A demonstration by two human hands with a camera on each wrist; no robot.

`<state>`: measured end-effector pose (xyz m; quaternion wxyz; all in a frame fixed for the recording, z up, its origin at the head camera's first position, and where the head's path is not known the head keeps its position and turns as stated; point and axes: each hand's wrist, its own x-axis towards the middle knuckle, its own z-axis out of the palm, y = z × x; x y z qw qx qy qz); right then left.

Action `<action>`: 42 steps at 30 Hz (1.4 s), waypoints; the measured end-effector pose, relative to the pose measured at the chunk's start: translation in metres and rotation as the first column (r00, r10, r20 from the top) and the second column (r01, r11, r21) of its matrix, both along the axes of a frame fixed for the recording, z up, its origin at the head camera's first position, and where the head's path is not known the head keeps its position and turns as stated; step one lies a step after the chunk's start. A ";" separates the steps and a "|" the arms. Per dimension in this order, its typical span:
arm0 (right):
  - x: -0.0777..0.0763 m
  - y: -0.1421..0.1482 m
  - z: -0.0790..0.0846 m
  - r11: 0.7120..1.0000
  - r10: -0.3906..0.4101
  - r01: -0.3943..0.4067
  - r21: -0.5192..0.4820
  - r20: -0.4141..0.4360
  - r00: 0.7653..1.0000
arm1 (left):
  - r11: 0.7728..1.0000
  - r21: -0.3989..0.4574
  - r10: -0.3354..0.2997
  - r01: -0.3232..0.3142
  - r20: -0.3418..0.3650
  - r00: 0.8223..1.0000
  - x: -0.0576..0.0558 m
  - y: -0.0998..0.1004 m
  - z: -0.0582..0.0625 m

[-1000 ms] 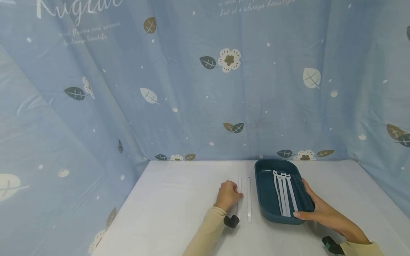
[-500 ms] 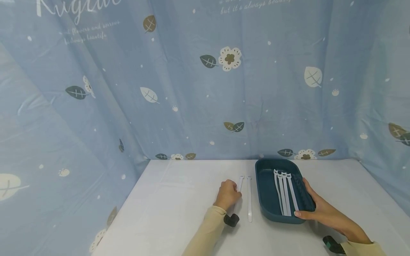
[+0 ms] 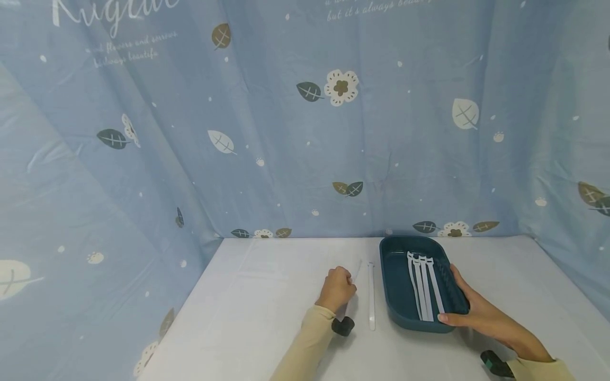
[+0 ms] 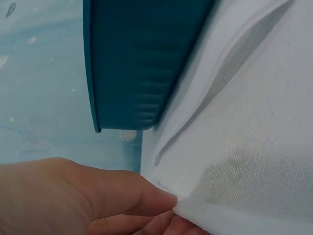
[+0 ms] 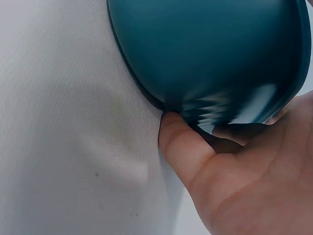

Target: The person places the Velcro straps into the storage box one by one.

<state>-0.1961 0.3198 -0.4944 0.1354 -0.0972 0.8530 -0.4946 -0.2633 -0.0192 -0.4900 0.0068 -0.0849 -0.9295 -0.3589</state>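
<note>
My left hand [image 3: 337, 288] pinches a white cable tie [image 4: 239, 221] of the flat fabric strap kind between thumb and fingers, its far end slanting up to the right. Just right of it, a second cable tie [image 3: 371, 299] lies straight on the table. A dark teal tray [image 3: 396, 288] stands further right. Several white cable ties [image 3: 424, 291] lie side by side inside, their slotted heads toward the back. My right hand [image 3: 488, 320] grips the tray's near right corner, thumb over the rim; in the right wrist view the thumb [image 5: 183, 147] presses the tray's edge.
White cloth covers the table [image 3: 257, 301]. Behind it and along the left hangs a blue curtain [image 3: 276, 106] printed with leaves and flowers, right at the table's back edge. Small black devices sit at the left wrist [image 3: 343, 326] and right wrist [image 3: 495, 364].
The cable tie under my left hand has gone from lying straight to slanting, and the hand has shifted slightly left with it. My right hand and the tray stay in place.
</note>
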 end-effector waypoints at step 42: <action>0.000 0.000 0.001 1.000 -0.009 0.009 0.000 0.008 1.000 | 0.940 0.342 -0.052 0.005 0.128 0.990 -0.008 -0.013 0.017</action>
